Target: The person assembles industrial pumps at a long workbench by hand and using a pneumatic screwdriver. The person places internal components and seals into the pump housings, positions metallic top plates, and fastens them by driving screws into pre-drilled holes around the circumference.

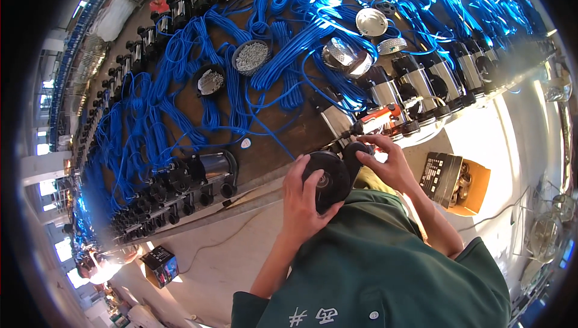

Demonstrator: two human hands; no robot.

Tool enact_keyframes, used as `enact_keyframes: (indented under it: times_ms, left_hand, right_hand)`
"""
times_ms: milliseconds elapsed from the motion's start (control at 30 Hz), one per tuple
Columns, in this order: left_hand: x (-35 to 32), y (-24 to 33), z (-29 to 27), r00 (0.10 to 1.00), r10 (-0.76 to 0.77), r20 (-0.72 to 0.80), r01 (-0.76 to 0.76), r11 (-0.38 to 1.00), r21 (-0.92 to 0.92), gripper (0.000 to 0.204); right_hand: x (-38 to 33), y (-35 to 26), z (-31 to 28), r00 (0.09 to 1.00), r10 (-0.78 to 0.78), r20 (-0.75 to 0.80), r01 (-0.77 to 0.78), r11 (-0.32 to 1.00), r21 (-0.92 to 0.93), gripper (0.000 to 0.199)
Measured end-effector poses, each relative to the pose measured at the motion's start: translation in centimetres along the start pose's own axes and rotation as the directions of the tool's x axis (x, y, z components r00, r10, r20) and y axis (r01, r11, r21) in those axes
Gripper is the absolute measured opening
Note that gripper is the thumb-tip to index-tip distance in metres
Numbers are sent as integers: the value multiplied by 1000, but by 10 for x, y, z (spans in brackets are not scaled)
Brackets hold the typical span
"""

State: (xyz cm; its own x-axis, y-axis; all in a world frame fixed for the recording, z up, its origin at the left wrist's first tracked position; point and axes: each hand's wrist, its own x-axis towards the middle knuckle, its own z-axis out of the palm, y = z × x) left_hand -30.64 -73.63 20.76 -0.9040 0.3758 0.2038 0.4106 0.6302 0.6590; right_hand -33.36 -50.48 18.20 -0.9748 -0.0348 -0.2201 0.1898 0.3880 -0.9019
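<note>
My left hand is closed round a large black disc-shaped part with a ringed centre, held in front of my body at the bench edge. My right hand, fingers bent, grips a smaller black rounded piece beside the disc. I cannot tell whether the two pieces are joined. Just beyond the right fingers lies a red and grey power tool, close to a steel cylinder with black ends.
Bundles of blue cable cover much of the bench. Bowls of small parts stand among them. Rows of steel-and-black cylinders line the edges. Below on the right is an open carton; another box sits on the floor at left.
</note>
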Motion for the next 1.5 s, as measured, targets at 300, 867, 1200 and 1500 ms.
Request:
enact_keyframes:
  times_ms: [300,867,1200,1500]
  left_hand:
    - [8,-28,-12,988,119,96,-100,978,-183,85]
    - [9,-41,-14,983,54,175,13,933,-360,110]
    - [81,-129,-39,887,-359,-291,208,873,-440,30]
    - [210,-364,-54,666,-445,-598,665,718,206,11]
  right_hand:
    - [2,11,7,999,23,-44,-24,1000,-20,41]
    - [4,19,6,994,103,-27,-98,984,149,42]
    - [41,73,-31,848,525,76,-444,624,643,33]
    - [90,114,10,628,778,-6,-566,462,683,33]
